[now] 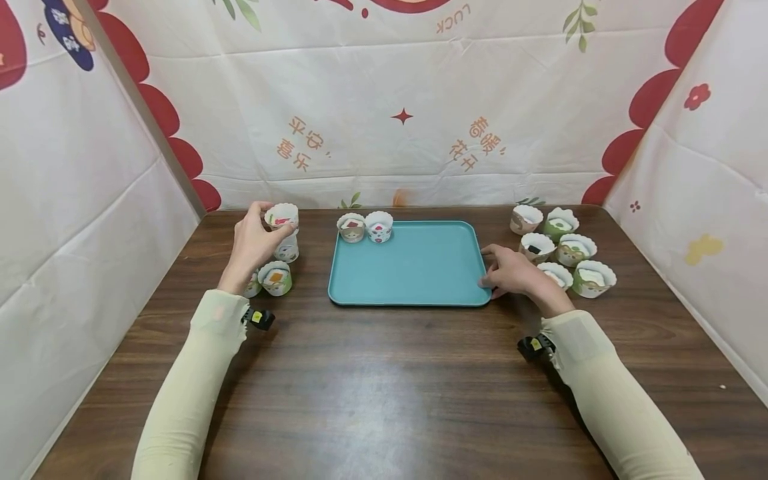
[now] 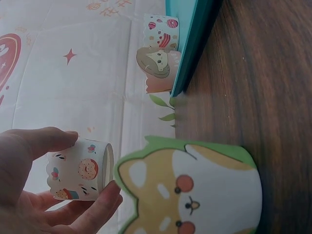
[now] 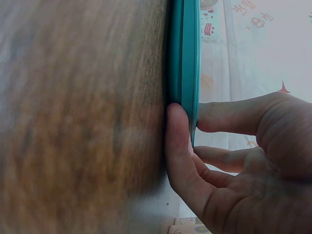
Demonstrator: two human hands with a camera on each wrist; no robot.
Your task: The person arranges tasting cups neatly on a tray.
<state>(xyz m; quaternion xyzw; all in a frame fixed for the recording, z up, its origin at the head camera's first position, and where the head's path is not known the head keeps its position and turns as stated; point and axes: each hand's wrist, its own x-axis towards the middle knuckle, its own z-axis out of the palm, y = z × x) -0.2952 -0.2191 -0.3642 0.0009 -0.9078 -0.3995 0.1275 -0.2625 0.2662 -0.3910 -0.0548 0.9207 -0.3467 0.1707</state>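
Cups (image 1: 282, 215), apparently twelve; one tray (image 1: 414, 267).

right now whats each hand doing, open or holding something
Left hand: holding a patterned paper cup.
Right hand: holding the teal tray by its right edge.

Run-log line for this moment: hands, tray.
left hand: holds cup | right hand: grips tray rim | on tray: two cups, far-left corner
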